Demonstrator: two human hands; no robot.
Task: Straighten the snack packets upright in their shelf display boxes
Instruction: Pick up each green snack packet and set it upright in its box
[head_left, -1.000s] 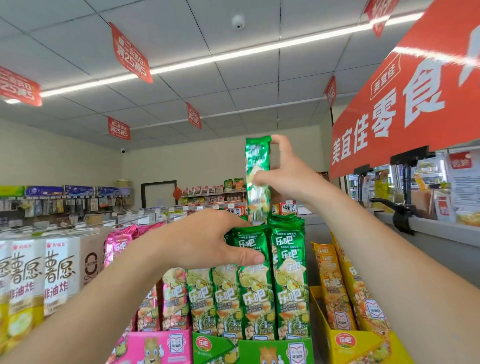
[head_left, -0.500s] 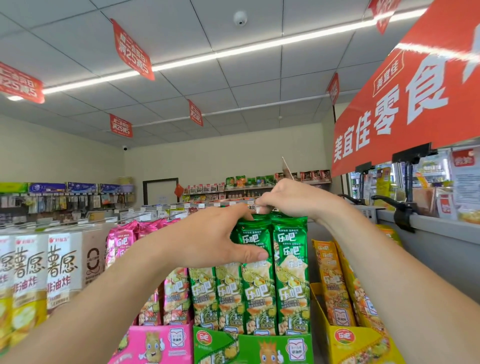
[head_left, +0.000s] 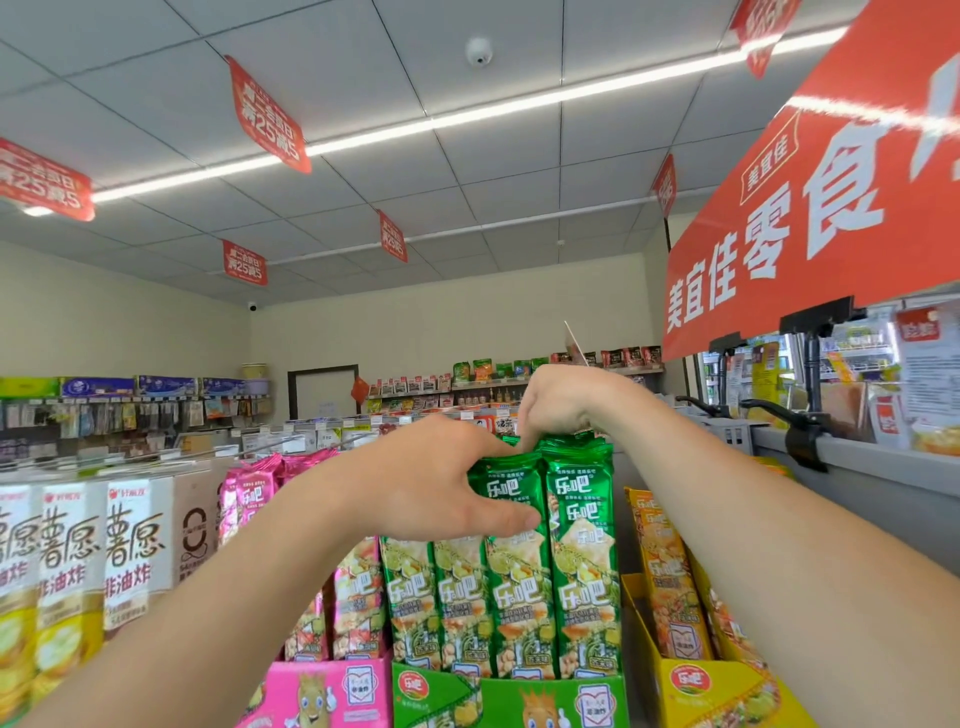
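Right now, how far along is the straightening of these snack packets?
Done: the green packets stand upright and close together in the green box. In hand: the left hand grips their upper front while the right hand touches their tops; its grip is hidden. Left: the yellow packets lean in the yellow box; the pink packets are partly hidden, so unjudged.

I'm looking into a small shop, a convenience store by the look of it. Green snack packets (head_left: 550, 545) stand in printed cardboard display boxes (head_left: 509, 696) right in front of me. Stocked shelves (head_left: 519, 384) run along the far wall. Red offer signs (head_left: 267, 117) hang from the tiled ceiling, a big red banner (head_left: 810, 218) tops the unit on my right, and a dome camera (head_left: 479, 51) sits overhead.
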